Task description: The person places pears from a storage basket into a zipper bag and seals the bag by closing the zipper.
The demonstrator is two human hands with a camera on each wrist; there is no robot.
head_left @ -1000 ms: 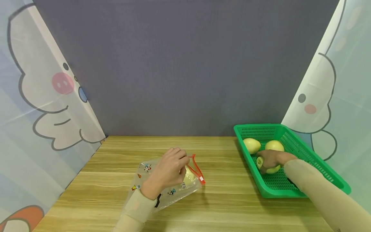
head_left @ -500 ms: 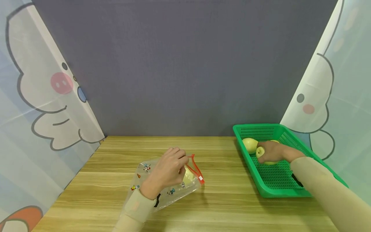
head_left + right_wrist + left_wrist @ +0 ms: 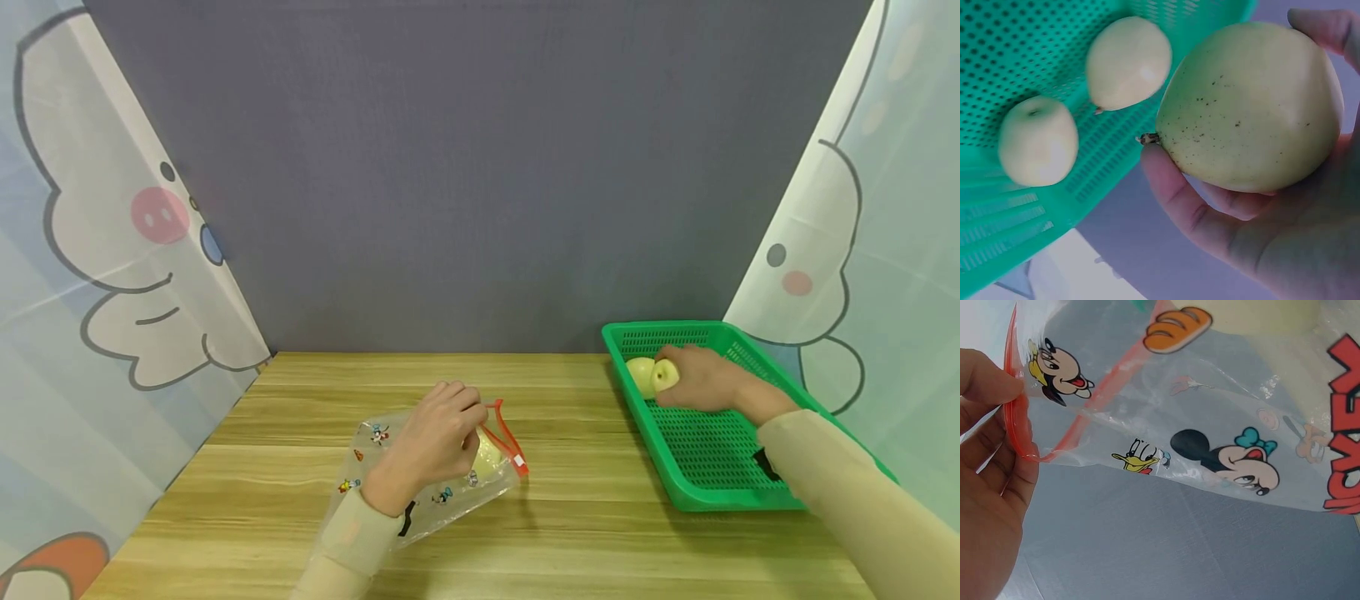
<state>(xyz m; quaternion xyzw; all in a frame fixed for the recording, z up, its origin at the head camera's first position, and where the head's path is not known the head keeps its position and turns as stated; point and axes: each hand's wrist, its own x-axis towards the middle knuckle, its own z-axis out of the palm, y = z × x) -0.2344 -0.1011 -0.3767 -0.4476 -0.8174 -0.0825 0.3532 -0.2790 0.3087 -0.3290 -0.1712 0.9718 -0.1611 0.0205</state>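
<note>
My right hand (image 3: pixel 701 380) grips a pale yellow pear (image 3: pixel 1250 106) with brown specks and a short stem, its fingers and thumb curled round the sides. The hand is over the green plastic basket (image 3: pixel 678 487). Two more pears, one upright (image 3: pixel 1039 142) and one with its stem downward (image 3: pixel 1129 62), lie in the basket in the right wrist view; the head view partly hides them. My left hand (image 3: pixel 435 446) pinches the red zip edge (image 3: pixel 1019 428) of a clear zip bag (image 3: pixel 468 504) printed with cartoon figures. Inside that bag is a pale yellow fruit (image 3: pixel 487 454).
The wooden table (image 3: pixel 570 533) runs under the bag and basket, with bare wood between them. A dark grey panel (image 3: pixel 480 175) stands behind the table. Cartoon-printed cloth (image 3: pixel 112 250) hangs at both sides. The basket has raised, slotted walls.
My right hand has risen slightly and moved away toward the back of the basket, carrying the pear. The left hand and the bag keep their place.
</note>
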